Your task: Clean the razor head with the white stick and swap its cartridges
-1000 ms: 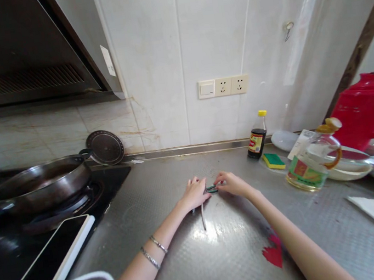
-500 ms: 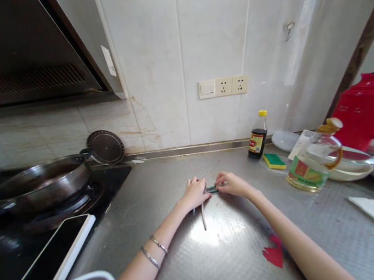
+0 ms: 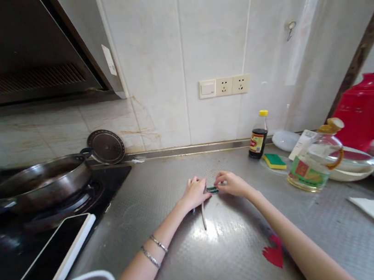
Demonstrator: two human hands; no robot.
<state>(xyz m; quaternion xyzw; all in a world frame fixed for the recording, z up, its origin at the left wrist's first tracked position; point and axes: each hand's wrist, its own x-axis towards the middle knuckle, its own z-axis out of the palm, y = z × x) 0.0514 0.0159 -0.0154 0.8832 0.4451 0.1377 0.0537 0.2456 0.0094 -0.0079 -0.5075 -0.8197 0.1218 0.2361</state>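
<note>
At the middle of the steel counter, my left hand [image 3: 196,192] is closed, fingers and thumb pinching one end of a small dark green looped cord [image 3: 212,189]. My right hand [image 3: 230,183] pinches the other end, so two short strands run side by side between the hands. A thin greyish-tan cord [image 3: 204,216] trails from under my left hand toward me on the counter; whether it joins the green one is hidden. A small bluish bit [image 3: 193,210] shows below my left hand, too small to name. Two silver bracelets [image 3: 150,257] circle my left forearm.
Left: a phone [image 3: 47,261] with a white cable [image 3: 88,276], and a steel pan [image 3: 44,181] on the stove. Right: a soy sauce bottle [image 3: 257,142], a sponge [image 3: 275,161], an oil jug [image 3: 308,171], a red thermos [image 3: 363,108] and dishes. A red patch [image 3: 274,253] lies near my right forearm.
Almost nothing differs. The fingers of my right hand have shifted very slightly at the green cord; my left hand stays in place.
</note>
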